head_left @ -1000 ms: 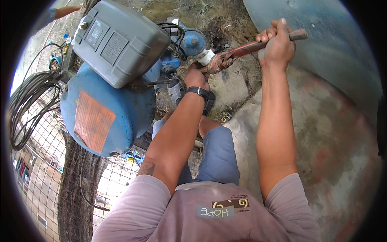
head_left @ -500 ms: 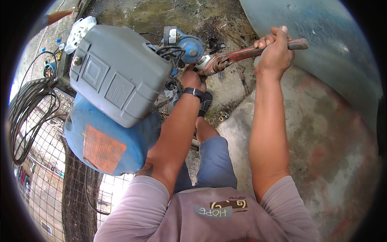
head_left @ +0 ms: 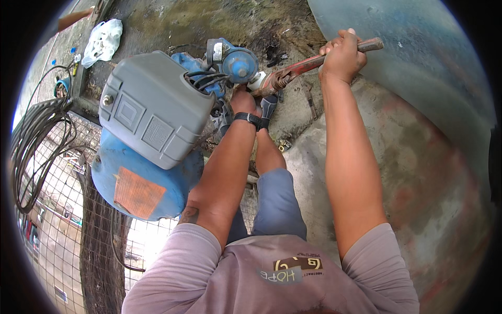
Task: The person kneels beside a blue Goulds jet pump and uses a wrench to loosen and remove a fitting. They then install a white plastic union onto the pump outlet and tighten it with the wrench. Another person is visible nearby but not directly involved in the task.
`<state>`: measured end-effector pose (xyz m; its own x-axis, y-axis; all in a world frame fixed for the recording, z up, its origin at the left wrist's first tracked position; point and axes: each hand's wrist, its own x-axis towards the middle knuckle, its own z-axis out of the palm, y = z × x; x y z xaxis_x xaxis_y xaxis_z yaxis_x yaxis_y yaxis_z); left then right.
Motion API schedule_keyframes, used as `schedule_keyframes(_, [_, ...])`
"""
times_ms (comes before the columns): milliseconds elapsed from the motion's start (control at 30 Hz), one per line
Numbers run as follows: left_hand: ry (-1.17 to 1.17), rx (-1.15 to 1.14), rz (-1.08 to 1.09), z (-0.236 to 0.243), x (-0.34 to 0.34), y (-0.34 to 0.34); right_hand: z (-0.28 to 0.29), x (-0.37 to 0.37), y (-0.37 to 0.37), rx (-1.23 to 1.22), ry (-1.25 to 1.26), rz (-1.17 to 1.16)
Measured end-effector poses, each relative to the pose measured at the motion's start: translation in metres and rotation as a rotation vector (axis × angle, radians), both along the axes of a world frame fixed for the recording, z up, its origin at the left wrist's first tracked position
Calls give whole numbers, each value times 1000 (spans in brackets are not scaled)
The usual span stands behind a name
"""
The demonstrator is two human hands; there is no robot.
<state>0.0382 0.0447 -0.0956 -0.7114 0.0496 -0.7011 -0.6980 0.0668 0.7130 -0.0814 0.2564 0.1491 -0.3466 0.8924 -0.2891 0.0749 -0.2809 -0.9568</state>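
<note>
My right hand (head_left: 342, 57) is closed round the far end of the handle of a red, worn pipe wrench (head_left: 306, 65). The wrench slants down to the left, and its jaws sit at a white pipe fitting (head_left: 257, 81) beside a blue water pump (head_left: 239, 64). Just below the jaws is my left hand (head_left: 244, 102), curled, a black band on its wrist. Its fingertips are hidden, so what it grips does not show. A grey plastic pressure switch-like cover (head_left: 151, 107) stands left of the pump, over a blue tank (head_left: 144, 180) with an orange label.
A white plastic bag (head_left: 103, 43) lies at the upper left, near another person's arm (head_left: 74, 20). Coiled black cable (head_left: 39, 152) hangs on wire mesh at left. To the right rises a large bluish translucent surface (head_left: 418, 57) above a stained concrete slab (head_left: 402, 157).
The wrench handle has swung slightly away and to the left with my right hand on it. My left hand stays by the jaws. The whole view has shifted a little.
</note>
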Motion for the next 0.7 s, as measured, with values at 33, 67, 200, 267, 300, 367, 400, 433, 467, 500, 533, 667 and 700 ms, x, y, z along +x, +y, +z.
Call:
schedule_keyframes(33, [13, -36, 3, 3, -2, 1, -5, -1, 4, -5, -2, -4])
schedule_keyframes(67, [-44, 3, 112, 7, -3, 5, -9, -2, 8, -9, -4, -7])
schedule_keyframes(200, [7, -123, 96, 17, -2, 8, -30, -8, 24, -77, -63, -28])
schedule_keyframes(267, [19, -220, 79, 20, -1, 10, -41, -9, 33, -105, -80, -17])
schedule_keyframes(300, [13, -258, 78, 21, -1, 9, -46, -10, 35, -117, -110, -15])
schedule_keyframes(367, [-1, -317, 66, 32, -7, 10, -53, -16, 40, -130, -168, -12])
schedule_keyframes(400, [-24, -310, 117, 41, -10, 15, -57, -17, 44, -150, -183, -20])
schedule_keyframes(433, [-45, -305, 171, 54, -15, 20, -63, -17, 47, -173, -197, -27])
schedule_keyframes(467, [-66, -299, 223, 65, -18, 23, -65, -19, 48, -198, -211, -34])
schedule_keyframes(500, [-58, -284, 282, 70, -21, 28, -67, -22, 51, -218, -242, -31])
schedule_keyframes(533, [-53, -279, 341, 76, -20, 28, -69, -23, 51, -232, -260, -30])
schedule_keyframes(667, [21, -488, 164, 62, -11, 29, -82, -27, 57, -283, -332, -25])
schedule_keyframes(700, [39, -532, 150, 63, -13, 31, -87, -27, 60, -293, -349, -25])
